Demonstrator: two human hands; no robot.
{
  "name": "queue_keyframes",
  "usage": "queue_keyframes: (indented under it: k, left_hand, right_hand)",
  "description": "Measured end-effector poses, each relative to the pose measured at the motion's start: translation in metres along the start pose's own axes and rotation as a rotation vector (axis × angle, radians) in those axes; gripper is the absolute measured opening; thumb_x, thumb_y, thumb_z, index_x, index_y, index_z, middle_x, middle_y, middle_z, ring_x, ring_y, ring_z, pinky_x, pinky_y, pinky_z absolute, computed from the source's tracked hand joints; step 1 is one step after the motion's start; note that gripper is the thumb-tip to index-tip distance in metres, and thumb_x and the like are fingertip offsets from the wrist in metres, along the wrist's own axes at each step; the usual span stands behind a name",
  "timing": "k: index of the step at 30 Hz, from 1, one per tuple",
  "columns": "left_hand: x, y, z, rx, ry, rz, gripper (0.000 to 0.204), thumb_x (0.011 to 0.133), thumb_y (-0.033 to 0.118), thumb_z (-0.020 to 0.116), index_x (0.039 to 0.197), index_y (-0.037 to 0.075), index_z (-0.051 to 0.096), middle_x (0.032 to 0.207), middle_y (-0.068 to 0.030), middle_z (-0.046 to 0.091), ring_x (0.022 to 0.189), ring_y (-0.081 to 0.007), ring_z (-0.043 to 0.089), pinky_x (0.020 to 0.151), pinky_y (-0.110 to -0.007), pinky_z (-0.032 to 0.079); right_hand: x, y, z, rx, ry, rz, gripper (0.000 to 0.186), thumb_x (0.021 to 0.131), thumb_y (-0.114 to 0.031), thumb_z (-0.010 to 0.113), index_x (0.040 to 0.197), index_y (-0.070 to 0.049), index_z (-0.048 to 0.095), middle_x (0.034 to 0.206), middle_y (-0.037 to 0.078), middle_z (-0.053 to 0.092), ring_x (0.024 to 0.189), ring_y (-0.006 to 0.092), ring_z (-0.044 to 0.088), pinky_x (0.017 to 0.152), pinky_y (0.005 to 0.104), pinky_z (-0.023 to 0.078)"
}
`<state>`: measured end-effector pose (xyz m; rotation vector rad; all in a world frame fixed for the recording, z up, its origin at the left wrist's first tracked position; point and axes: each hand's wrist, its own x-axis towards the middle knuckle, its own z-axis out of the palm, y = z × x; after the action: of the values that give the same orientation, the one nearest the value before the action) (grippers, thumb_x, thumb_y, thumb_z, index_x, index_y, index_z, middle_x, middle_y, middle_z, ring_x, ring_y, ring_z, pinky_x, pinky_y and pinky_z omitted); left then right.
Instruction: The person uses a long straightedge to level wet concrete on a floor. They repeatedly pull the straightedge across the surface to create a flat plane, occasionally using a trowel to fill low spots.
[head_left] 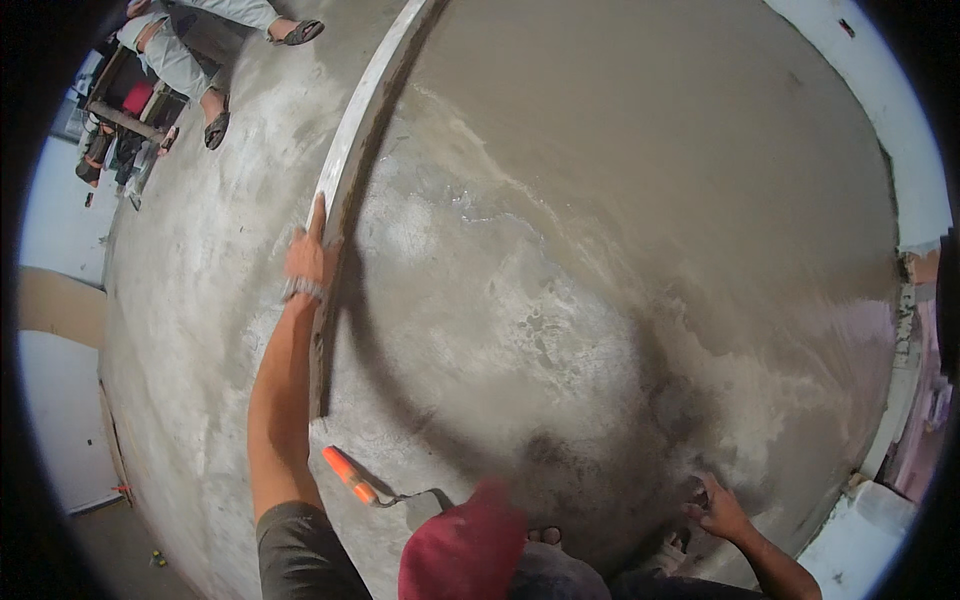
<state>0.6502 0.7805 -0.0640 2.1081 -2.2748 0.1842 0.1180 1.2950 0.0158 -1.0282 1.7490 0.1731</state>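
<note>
A long, pale straightedge board (352, 130) runs from the top of the view down to the middle left, on a floor of smooth grey cement (640, 130). My left hand (312, 256) grips it, the index finger stretched along its top and the thumb on its right side. At lower right, close to my feet, my right hand (722, 512) is empty with its fingers apart. I cannot tell whether it touches the floor. Below the board's near end lies a trowel (350, 475) with an orange handle; a dark red cloth shape (465, 545) partly covers its blade.
Wet, darker cement spreads over the right side up to a white wall edge (850, 50). At top left another person in light trousers (180, 65) and dark sandals stands or sits beside a cluttered stand (125, 115). A pale plastic container (885, 508) is at the right rim.
</note>
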Motion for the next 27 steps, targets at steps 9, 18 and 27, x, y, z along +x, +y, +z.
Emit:
queue_keyframes:
  k: [9, 18, 27]
  left_hand:
    - [-0.051, 0.030, -0.015, -0.013, -0.149, -0.045, 0.091, 0.083, 0.031, 0.071, 0.153, 0.033, 0.012, 0.114, -0.0351, 0.056, 0.088, -0.0463, 0.065, 0.070, -0.047, 0.055]
    - [0.016, 0.058, -0.010, -0.020, -0.077, 0.009, 0.093, 0.083, 0.032, 0.070, 0.153, 0.032, 0.009, 0.108, -0.0330, 0.058, 0.088, -0.0432, 0.065, 0.073, -0.047, 0.054]
    - [-0.060, 0.064, -0.016, -0.036, -0.134, -0.024, 0.094, 0.082, 0.033, 0.071, 0.153, 0.034, 0.010, 0.104, -0.0318, 0.060, 0.084, -0.0440, 0.065, 0.069, -0.048, 0.054]
  right_hand:
    - [0.007, -0.021, -0.018, 0.051, 0.030, 0.043, 0.070, 0.084, -0.031, 0.069, 0.139, -0.004, 0.035, 0.109, 0.021, 0.063, 0.101, 0.0393, 0.061, 0.091, 0.0464, 0.045]
    - [0.011, -0.014, -0.009, 0.040, -0.019, -0.019, 0.071, 0.084, -0.031, 0.070, 0.135, 0.005, 0.037, 0.111, 0.022, 0.062, 0.102, 0.0384, 0.062, 0.091, 0.0447, 0.046]
    - [0.005, -0.010, -0.009, 0.026, 0.014, 0.066, 0.077, 0.084, -0.033, 0.071, 0.140, 0.004, 0.033, 0.116, 0.023, 0.060, 0.111, 0.0387, 0.058, 0.097, 0.0454, 0.042]
